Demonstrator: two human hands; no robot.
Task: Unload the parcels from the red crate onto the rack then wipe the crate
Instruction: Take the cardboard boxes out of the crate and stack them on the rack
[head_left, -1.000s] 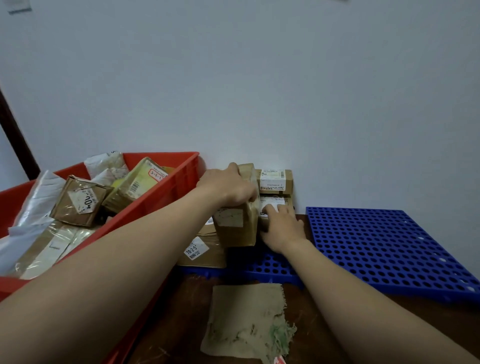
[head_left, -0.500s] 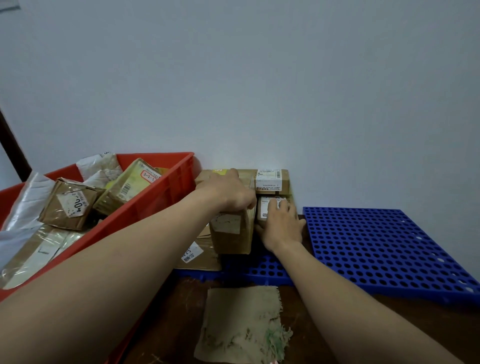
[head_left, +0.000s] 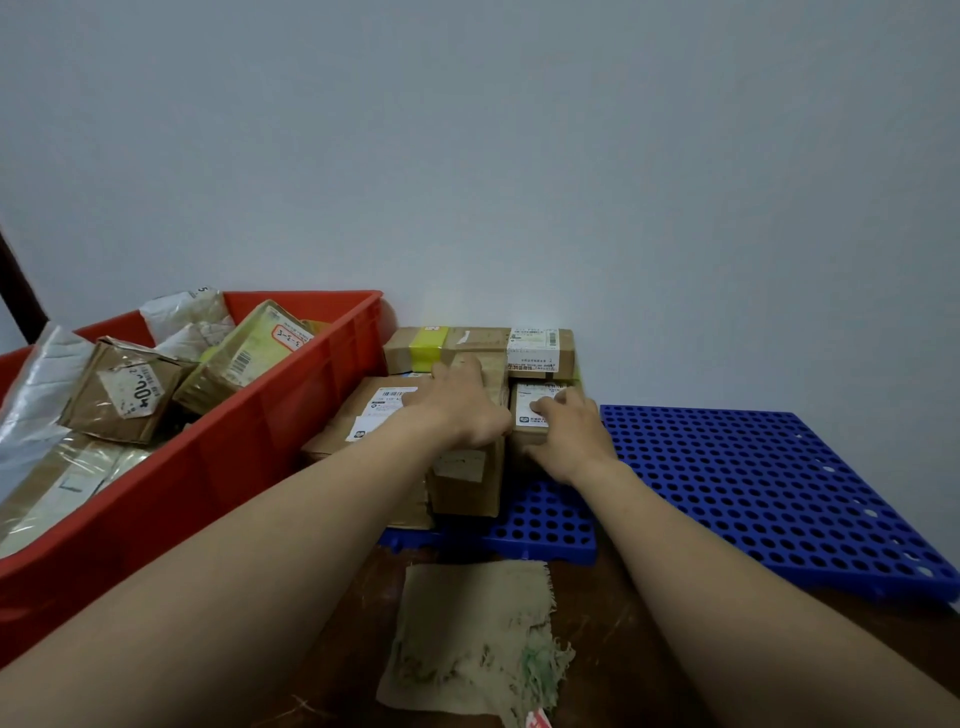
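Curled over the top of a tall brown parcel (head_left: 467, 478), the person's left hand (head_left: 457, 410) gripped it, thumb down the right face. The right hand (head_left: 566, 436) lay with fingers fairly straight, pressing on a small labelled parcel (head_left: 530, 410) just to the right. Both parcels stood at the far left end of the blue rack (head_left: 753, 493), touching each other. A yellow-taped parcel (head_left: 415, 348) sat on the stack behind them by the wall, and a flat labelled parcel (head_left: 374, 415) lay to the left, beside the red crate (head_left: 249, 447).

The unloading looked only partly done. A few parcels were on the rack, and most of its right side was bare. The crate, on the left, held several more, including a crumpled brown box (head_left: 124, 395) and some pale bags. The wiping had not begun, judging by the frayed cloth (head_left: 467, 639) lying flat on the table near the camera.

Compared with a second earlier, the tall parcel had been lowered and pushed in among the others, so the yellow-taped parcel showed behind it. The right hand had stayed on the small parcel.
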